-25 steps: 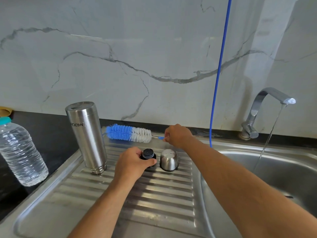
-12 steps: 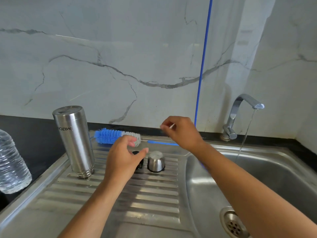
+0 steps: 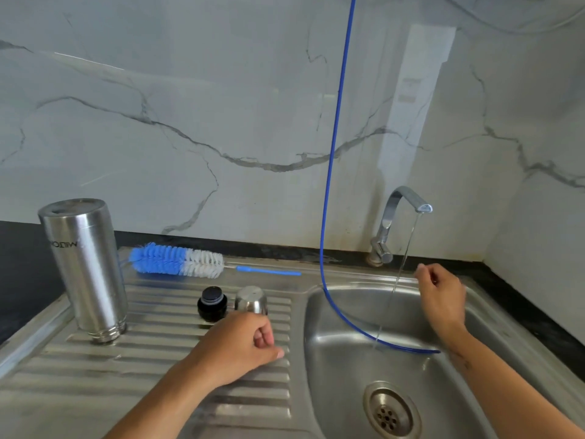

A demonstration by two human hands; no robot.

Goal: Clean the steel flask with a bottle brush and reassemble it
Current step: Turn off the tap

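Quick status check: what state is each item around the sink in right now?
Steel flask body: upside down on drainboard, uncapped.
Black stopper: off, standing.
Steel cup lid: inverted.
Blue-white bottle brush: lying flat, unheld.
Chrome tap: running.
Left hand: loosely curled, empty.
Right hand: empty, near stream.

Veined marble wall (image 3: 221,106) behind steel sink (image 3: 332,312).
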